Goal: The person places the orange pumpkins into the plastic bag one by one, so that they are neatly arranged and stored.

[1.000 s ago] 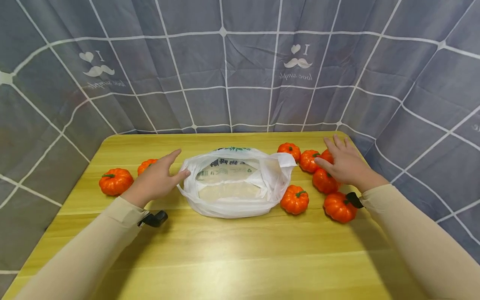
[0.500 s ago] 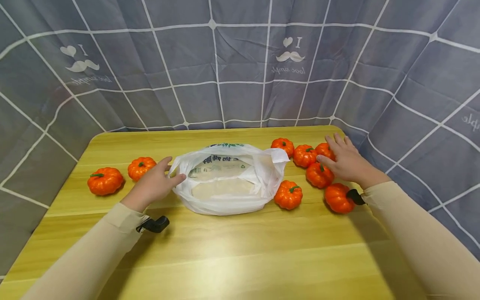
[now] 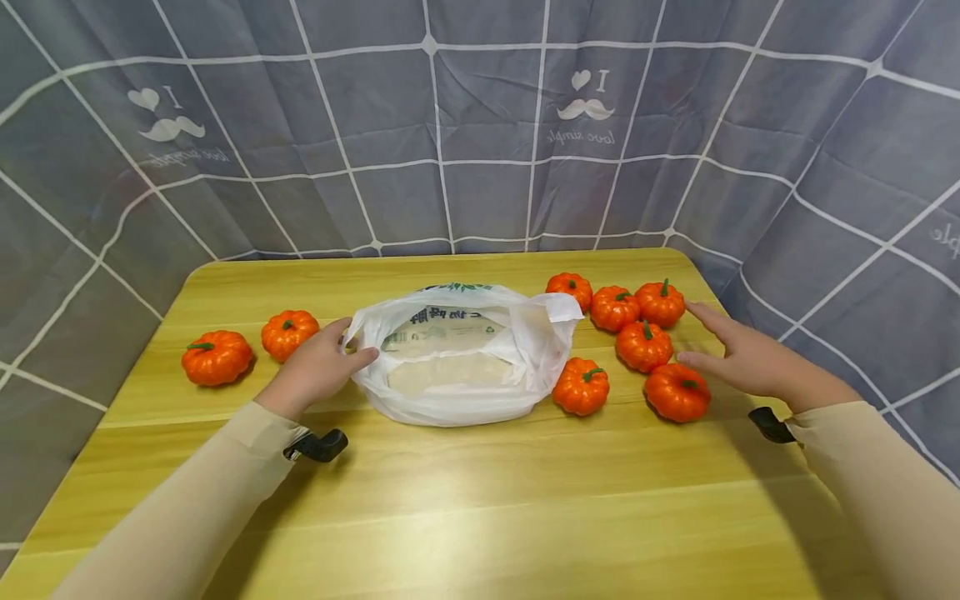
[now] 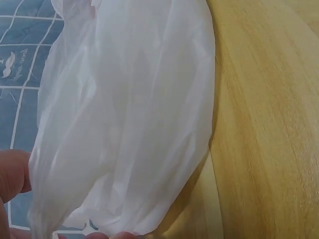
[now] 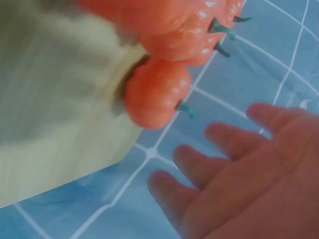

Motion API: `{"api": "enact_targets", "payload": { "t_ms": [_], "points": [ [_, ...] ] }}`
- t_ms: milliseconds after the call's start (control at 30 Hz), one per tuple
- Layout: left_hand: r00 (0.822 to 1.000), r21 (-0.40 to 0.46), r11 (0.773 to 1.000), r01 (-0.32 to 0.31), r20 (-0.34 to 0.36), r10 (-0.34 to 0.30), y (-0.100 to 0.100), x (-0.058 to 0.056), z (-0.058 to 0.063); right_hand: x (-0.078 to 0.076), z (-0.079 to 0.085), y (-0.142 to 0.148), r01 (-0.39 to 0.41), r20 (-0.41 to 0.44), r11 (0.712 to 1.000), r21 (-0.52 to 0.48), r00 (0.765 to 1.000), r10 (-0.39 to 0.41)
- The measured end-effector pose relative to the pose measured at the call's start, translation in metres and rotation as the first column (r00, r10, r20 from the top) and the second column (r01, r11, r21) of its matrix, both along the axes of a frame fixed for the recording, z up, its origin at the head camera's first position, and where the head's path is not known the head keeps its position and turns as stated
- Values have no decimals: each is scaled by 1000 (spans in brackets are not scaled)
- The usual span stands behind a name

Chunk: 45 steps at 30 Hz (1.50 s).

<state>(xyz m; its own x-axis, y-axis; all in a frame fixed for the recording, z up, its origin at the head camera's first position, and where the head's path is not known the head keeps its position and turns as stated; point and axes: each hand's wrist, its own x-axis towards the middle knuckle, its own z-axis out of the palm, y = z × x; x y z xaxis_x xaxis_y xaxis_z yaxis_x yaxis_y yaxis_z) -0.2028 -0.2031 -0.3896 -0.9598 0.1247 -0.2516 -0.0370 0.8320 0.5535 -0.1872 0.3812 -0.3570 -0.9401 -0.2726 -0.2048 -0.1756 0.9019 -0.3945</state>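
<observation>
A white plastic bag (image 3: 450, 408) with printed characters lies with its mouth spread wide in mid-table. My left hand (image 3: 318, 367) grips its left edge, thumb over the rim and fingertips behind the plastic. The left wrist view shows the thumb (image 4: 15, 174) beside the white film (image 4: 134, 109), with fingertips just under its lower end. My right hand (image 3: 757, 358) is at the right, fingers extended and holding nothing. Just left of it sit a small orange pumpkin (image 3: 677, 392) and another pumpkin (image 3: 660, 303). In the right wrist view its spread fingers (image 5: 199, 167) are apart from the nearest pumpkin (image 5: 157, 93).
More pumpkins cluster right of the bag, including one pumpkin (image 3: 581, 387) close to its side. Two others, a pumpkin (image 3: 217, 358) and a pumpkin (image 3: 289, 335), lie at the left of the wooden table (image 3: 480, 500). A grey checked curtain (image 3: 487, 125) surrounds the table.
My right hand has drawn back from over the pumpkins, moving right and toward me. The left hand has gone from beside the bag to holding its left edge.
</observation>
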Motion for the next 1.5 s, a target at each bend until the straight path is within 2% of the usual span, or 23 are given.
{"api": "enact_targets", "payload": {
  "t_ms": [133, 300, 500, 700, 1100, 1300, 1367, 1500],
  "points": [
    [1000, 4, 1000, -5, -10, 5, 1, -1, -2, 14, -6, 10, -14, 27, 1000, 19, 1000, 14],
    [999, 21, 999, -28, -14, 29, 5, -2, -3, 25, -18, 13, -34, 78, 998, -55, 996, 39],
    [999, 40, 998, -48, -10, 49, 7, -4, -3, 31, -29, 8, -43, 129, 990, -136, 990, 60],
    [997, 71, 996, -50, -56, 54, 8, -5, -6, 32, -36, 6, -87, 100, 985, -147, 990, 102],
    [993, 114, 992, -59, -90, 70, 6, -5, -9, 31, -44, 1, -103, 3, 993, -56, 995, 103],
    [994, 110, 992, -60, -86, 69, 5, -4, -9, 31, -38, 0, -85, -23, 995, -43, 996, 84],
    [994, 115, 992, -59, -81, 68, 5, -4, -9, 30, -30, 0, -70, -30, 994, -82, 997, 68],
    [995, 139, 988, -63, -63, 72, 6, -4, -8, 28, -6, -5, -70, -96, 985, -160, 994, 55]
  ]
}}
